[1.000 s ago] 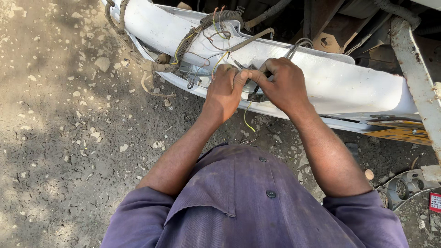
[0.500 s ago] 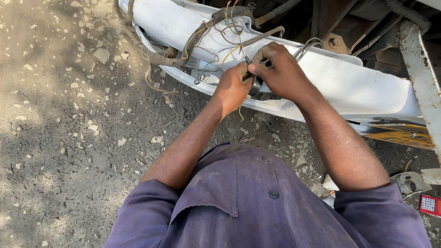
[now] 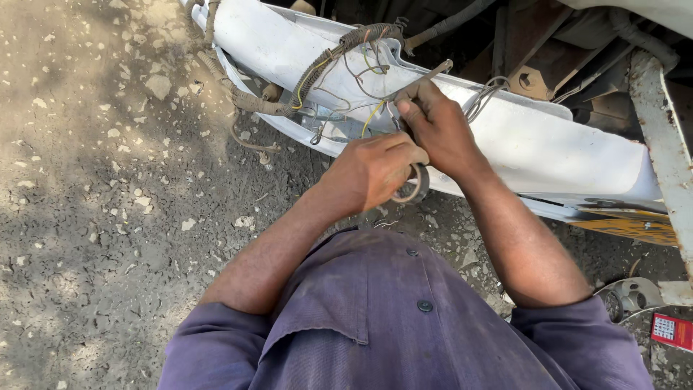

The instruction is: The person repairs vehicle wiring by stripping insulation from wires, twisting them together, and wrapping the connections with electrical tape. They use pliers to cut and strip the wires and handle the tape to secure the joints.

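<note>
Having been raised from the panel's lower edge, the tape roll (image 3: 410, 189) is being gripped in the left hand (image 3: 375, 172) while thin wires (image 3: 375, 108) at upper centre are being pinched by the right hand (image 3: 437, 130) against the white panel (image 3: 548, 148).

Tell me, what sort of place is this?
Probably an outdoor vehicle repair spot: bare gravel ground, a detached white body panel with a loose wiring harness, and a rusty vehicle frame behind it.

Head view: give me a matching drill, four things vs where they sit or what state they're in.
Things:
1. tape roll
2. left hand
3. right hand
4. red packet

Places or states:
A. pinching thin wires over the white panel
B. lying on the ground at the lower right
C. hanging from the closed hand
D. closed, just below the other hand

Pairs: 1-C, 2-D, 3-A, 4-B
</note>
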